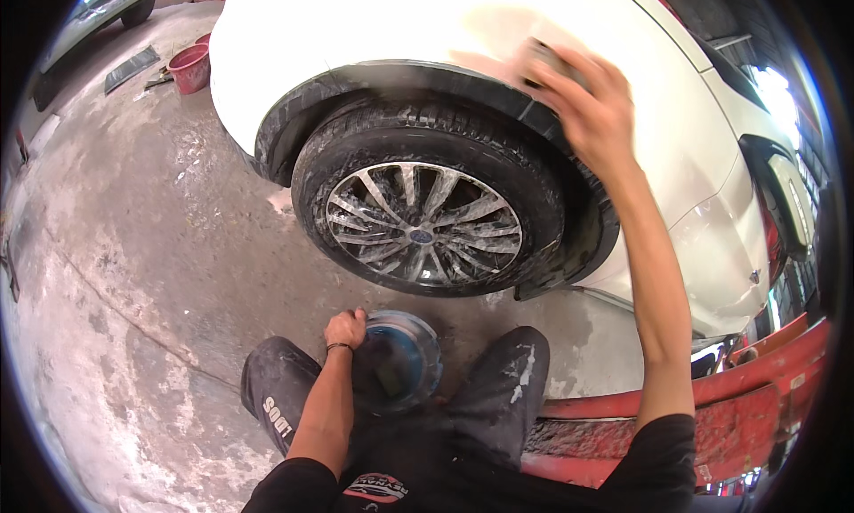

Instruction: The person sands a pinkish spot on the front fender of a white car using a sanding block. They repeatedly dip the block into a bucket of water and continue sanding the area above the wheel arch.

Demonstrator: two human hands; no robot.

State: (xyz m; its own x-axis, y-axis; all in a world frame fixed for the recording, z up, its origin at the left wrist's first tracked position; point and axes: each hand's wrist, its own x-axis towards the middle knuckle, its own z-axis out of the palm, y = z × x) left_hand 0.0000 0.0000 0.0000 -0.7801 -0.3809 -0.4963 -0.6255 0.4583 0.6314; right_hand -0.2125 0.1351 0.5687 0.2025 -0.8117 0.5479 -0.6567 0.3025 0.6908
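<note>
Right hand (600, 104) gripping a small block (553, 61) at a white panel (391, 24)

The block is sitting between thumb and curled fingers, left of the palm, above the wheel-arch trim (382, 74). Its exposed end is facing left; its long axis is seemingly running upper left to lower right, blurred. The left hand (345, 329) is pinching a blue bucket's (433, 351) rim.

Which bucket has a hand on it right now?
The blue bucket, low in the picture between the person's knees: the left hand is at its rim. The red bucket, far off at upper left, has no hand near it.
</note>
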